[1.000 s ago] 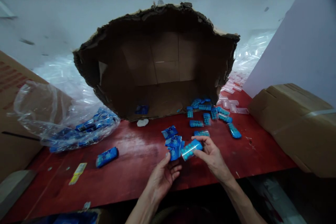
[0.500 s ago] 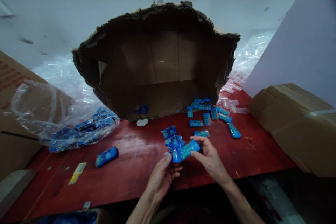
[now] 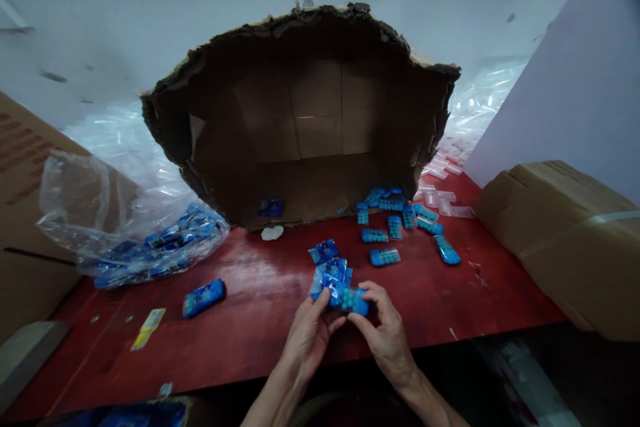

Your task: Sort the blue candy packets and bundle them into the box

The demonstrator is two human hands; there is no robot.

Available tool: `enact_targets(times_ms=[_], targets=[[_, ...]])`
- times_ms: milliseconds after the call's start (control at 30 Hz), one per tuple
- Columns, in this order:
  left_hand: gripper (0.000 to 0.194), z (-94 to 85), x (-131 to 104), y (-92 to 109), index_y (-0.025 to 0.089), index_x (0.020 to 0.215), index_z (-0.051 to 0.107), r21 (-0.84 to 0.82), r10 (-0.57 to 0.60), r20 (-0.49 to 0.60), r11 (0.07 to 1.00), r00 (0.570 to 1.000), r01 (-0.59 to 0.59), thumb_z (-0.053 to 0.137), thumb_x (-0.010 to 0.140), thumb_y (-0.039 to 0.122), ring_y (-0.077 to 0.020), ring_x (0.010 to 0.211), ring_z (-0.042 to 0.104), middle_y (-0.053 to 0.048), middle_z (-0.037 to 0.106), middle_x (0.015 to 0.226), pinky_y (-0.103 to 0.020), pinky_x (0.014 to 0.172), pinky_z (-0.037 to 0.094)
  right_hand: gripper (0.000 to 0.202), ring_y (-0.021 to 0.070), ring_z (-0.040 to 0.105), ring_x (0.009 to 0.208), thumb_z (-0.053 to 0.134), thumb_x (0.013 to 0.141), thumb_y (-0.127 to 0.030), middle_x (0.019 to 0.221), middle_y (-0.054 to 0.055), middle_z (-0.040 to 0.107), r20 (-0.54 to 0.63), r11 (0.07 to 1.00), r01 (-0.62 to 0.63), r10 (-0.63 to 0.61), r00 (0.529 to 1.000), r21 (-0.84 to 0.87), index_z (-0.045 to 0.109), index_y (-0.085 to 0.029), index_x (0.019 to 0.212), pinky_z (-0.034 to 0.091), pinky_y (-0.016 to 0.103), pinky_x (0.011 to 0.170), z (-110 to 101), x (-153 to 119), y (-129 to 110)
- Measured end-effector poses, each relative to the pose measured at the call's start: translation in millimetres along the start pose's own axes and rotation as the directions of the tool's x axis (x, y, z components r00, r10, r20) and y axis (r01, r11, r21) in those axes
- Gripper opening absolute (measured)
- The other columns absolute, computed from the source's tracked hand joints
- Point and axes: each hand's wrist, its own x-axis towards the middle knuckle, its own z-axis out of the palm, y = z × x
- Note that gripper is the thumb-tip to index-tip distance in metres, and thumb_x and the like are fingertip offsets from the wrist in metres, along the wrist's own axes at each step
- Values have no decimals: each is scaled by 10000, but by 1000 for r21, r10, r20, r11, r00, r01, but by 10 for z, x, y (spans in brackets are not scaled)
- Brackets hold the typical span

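My left hand (image 3: 311, 328) pinches a blue printed sleeve (image 3: 333, 285) with a clear edge. The right hand (image 3: 384, 323) grips the blue end of a small clear container of blue-green balls (image 3: 351, 301), whose other end meets the sleeve. Whether the container is inside the sleeve, I cannot tell. Just beyond my fingers lie several flat blue sleeves (image 3: 324, 251) on the red table. Farther right, several more ball-filled containers (image 3: 385, 257) are scattered.
A torn-open cardboard box (image 3: 320, 127) stands at the back. At left are a clear bag of blue packets (image 3: 170, 243), a blue pack (image 3: 203, 298) and a yellow-white label (image 3: 149, 329). Clear plastic pieces (image 3: 443, 200) and a closed carton (image 3: 555, 240) sit on the right.
My right hand has moved left and down, bringing the container against the sleeve. The container now lies flatter, and the left hand has shifted slightly.
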Motion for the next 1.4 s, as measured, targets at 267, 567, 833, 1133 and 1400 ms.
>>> enact_targets(times_ms=[267,567,833,1133,1400], targets=[[250,35,-8,-5,146,834,577,65,28,-98,998,995,-21,650,635,278,-175,615,630,-49,668,715,-268,529,487,323,227,456,1078,508,775,-199,1160,59,503,130,998,-11,18,991,-55,508,-254,1094,380,396,918,-87,80,-129],[181,73,-47,-10,133,807,585,6,-104,47,995,993,104,600,691,271,-162,646,620,-56,669,711,-276,596,485,356,190,590,767,551,743,-234,996,65,584,180,959,-231,201,963,164,501,-222,1095,512,344,649,27,21,-90],[168,48,-69,15,115,733,599,14,-159,147,987,976,159,590,700,280,-118,535,567,-45,634,628,-198,443,393,510,55,502,483,651,637,-249,913,4,518,380,725,-506,351,855,467,431,-261,1096,381,145,320,-78,209,-113],[179,106,-131,64,103,747,611,103,-127,148,988,981,112,591,703,275,-112,546,556,-56,635,635,-190,449,401,600,48,453,483,653,614,-201,804,-34,512,454,754,-525,337,825,395,385,-277,1146,264,122,315,-101,219,-127],[152,75,-124,129,112,822,603,152,-250,249,964,935,217,581,712,212,-151,660,600,-79,650,739,-270,614,471,743,51,450,573,668,552,-93,744,-58,481,532,798,-500,276,800,337,365,-262,1209,330,161,492,-193,282,-71]])
